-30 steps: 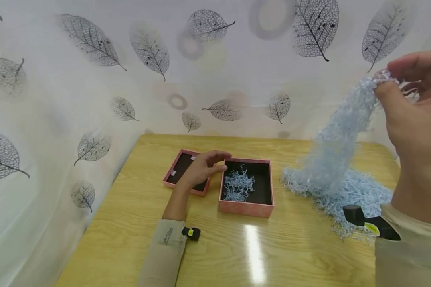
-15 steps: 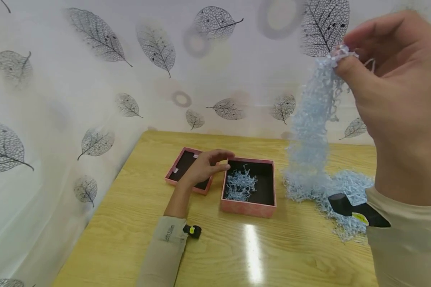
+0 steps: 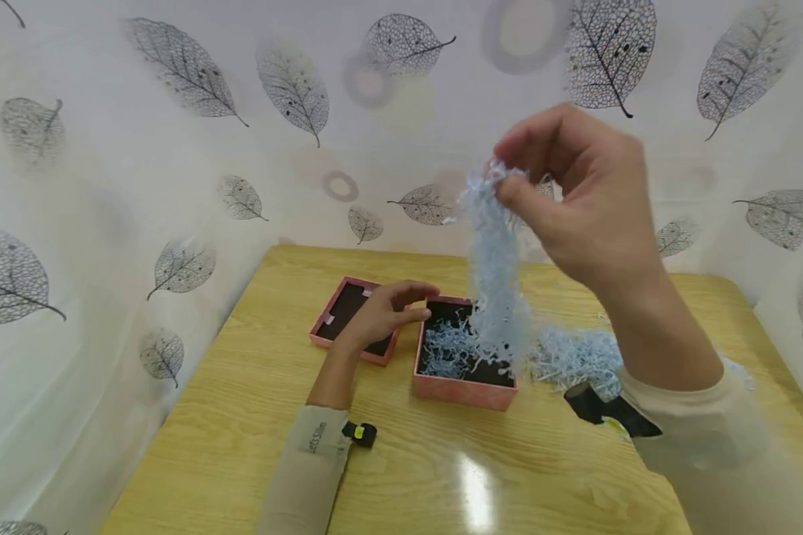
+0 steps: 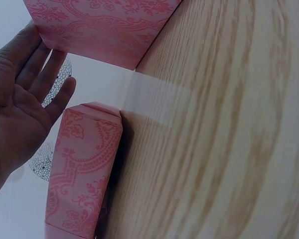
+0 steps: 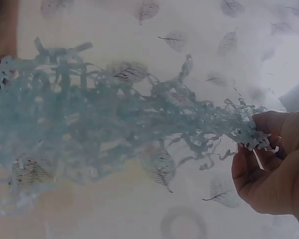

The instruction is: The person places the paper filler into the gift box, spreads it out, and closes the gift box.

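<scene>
In the head view, my right hand (image 3: 592, 200) is raised and pinches a long hanging clump of pale blue shredded paper (image 3: 495, 275) between thumb and fingertips. The clump's lower end hangs over the right half of a pink box (image 3: 465, 391) with a dark inside. Some blue shreds (image 3: 447, 349) lie in the box's left part. In the right wrist view, the shredded paper (image 5: 114, 119) stretches away from my pinching fingers. My left hand (image 3: 389, 312) touches the box's left side. Its fingers look fairly straight against the patterned box wall (image 4: 104, 30) in the left wrist view.
A pink lid (image 3: 321, 338) with a dark inside lies left of the box, partly behind my left hand. To the right, a pile of blue shredded paper (image 3: 575, 357) rests on the wooden table (image 3: 401, 468). A leaf-patterned curtain (image 3: 401, 141) hangs behind.
My right hand has moved left from above the pile, rising and then lowering. The clump has come away from the pile to over the box. My left hand stays at the box.
</scene>
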Motion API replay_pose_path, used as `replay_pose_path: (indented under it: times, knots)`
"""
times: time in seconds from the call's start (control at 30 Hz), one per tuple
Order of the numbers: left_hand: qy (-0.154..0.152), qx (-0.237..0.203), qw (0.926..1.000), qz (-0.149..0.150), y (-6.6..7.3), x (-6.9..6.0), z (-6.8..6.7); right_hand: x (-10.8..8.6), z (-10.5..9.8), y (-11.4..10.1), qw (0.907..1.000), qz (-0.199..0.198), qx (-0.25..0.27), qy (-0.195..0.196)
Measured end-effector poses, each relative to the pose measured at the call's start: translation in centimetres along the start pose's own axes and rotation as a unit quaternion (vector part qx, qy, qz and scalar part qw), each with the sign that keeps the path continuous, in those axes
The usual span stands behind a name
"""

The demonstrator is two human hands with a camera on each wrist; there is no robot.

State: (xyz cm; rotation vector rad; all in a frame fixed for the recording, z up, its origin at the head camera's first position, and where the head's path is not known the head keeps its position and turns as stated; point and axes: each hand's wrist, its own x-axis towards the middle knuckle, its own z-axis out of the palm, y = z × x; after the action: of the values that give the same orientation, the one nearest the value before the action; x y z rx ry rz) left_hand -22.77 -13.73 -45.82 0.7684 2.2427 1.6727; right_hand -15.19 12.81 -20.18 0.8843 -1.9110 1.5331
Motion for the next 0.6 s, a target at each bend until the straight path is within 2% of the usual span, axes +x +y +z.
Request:
replay_pose_path:
  times: [0.1, 0.23, 0.4, 0.6]
  knots:
    - [0.001, 0.004, 1.0, -0.003, -0.1, -0.2, 0.0, -2.4, 1.3, 1.6, 0.9964, 0.068, -0.033, -0.038]
    - [0.004, 0.005, 1.0, -0.003, 0.0, -0.1, 0.0, -5.8, 2.2, 4.3, 0.9861, 0.119, -0.082, -0.082]
    - [0.002, 0.001, 1.0, -0.001, -0.1, 0.0, 0.1, -9.7, 3.0, 8.1, 0.9715, 0.178, -0.103, -0.119]
    - [0.005, 0.0, 1.0, 0.006, -0.2, 0.1, 0.2, -12.9, 3.9, 11.6, 0.9503, 0.203, -0.144, -0.187]
